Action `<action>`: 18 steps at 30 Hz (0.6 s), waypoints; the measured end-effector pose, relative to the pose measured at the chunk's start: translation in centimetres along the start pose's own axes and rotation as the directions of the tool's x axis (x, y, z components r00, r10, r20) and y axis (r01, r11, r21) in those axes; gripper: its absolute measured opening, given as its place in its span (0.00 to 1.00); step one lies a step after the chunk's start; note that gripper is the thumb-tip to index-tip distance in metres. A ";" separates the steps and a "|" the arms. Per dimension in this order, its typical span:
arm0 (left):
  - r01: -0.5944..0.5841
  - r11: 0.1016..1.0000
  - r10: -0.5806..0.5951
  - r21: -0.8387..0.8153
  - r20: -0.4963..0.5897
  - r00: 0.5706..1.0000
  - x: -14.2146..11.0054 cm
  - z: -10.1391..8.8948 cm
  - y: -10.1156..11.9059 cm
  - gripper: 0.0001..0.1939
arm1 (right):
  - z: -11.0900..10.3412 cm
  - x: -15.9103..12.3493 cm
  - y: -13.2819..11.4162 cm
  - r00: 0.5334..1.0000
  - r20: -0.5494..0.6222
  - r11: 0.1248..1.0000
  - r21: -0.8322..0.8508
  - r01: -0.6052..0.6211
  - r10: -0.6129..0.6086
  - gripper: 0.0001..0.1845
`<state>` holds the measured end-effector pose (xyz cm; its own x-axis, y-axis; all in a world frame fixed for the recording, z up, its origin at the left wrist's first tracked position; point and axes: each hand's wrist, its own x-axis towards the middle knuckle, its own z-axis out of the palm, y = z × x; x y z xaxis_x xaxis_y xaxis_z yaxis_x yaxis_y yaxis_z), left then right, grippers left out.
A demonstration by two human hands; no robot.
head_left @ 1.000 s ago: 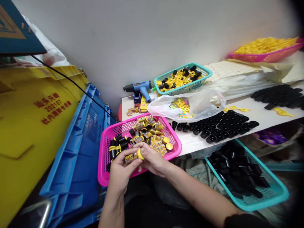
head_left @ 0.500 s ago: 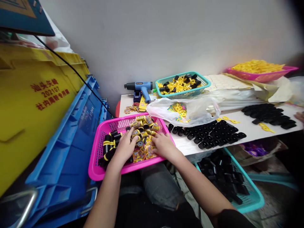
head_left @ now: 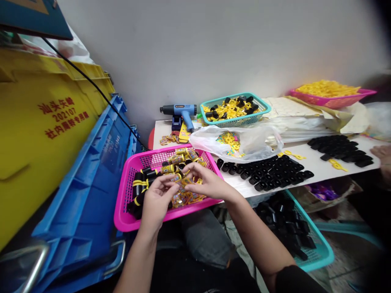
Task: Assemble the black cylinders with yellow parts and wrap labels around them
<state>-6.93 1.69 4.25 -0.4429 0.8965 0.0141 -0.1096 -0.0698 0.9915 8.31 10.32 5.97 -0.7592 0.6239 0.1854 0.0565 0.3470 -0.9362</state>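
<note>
Over the pink basket [head_left: 122,219] my two hands face each other with fingertips close together. My left hand [head_left: 157,199] has its fingers curled in a pinch; what is between them is hidden. My right hand [head_left: 207,183] bends its thumb and fingers around something small and yellowish that I cannot make out. Beneath my hands lie flat, shiny printed sleeves [head_left: 180,199]. Small cylinders with yellow printed labels [head_left: 176,159] fill the back of the basket. Black cylinders with yellow bands [head_left: 139,188] lie on its left side.
A heat gun [head_left: 183,112] stands behind the basket. Right of it are a teal basket [head_left: 265,109], a plastic bag [head_left: 262,148] and rows of black caps [head_left: 269,173]. Blue crates [head_left: 88,187] rise on the left. Another person's hand [head_left: 383,156] shows at far right.
Both hands have lifted off the basket's contents and come together above them. My right hand has moved left, its fingers now bent toward my left hand.
</note>
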 end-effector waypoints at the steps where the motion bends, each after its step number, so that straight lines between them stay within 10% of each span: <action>1: -0.004 0.995 -0.003 -0.097 -0.075 0.997 -0.1 0.0 -0.3 0.16 | 0.8 0.1 0.3 0.999 -0.036 0.992 0.124 -0.028 0.032 0.19; 5: 0.047 0.966 -0.077 -0.253 -0.110 0.991 -0.7 -0.7 -0.9 0.19 | 3.7 0.6 1.4 0.982 -0.120 0.933 0.347 -0.097 0.147 0.16; 13: 0.187 0.973 -0.168 -0.132 0.148 0.975 -0.5 -4.3 1.0 0.27 | 4.3 1.3 -1.0 0.995 0.061 0.934 -0.346 0.091 -0.074 0.21; 18: 0.170 0.973 -0.169 -0.155 0.023 0.985 0.0 -6.5 0.4 0.24 | 3.5 5.4 -1.6 0.966 0.258 0.871 -0.472 0.135 -0.010 0.26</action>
<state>-12.74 -1.16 3.82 -0.3978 0.9050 -0.1505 -0.3196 0.0170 0.9474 1.86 10.69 7.46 -0.9011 0.4191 0.1113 0.2531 0.7168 -0.6497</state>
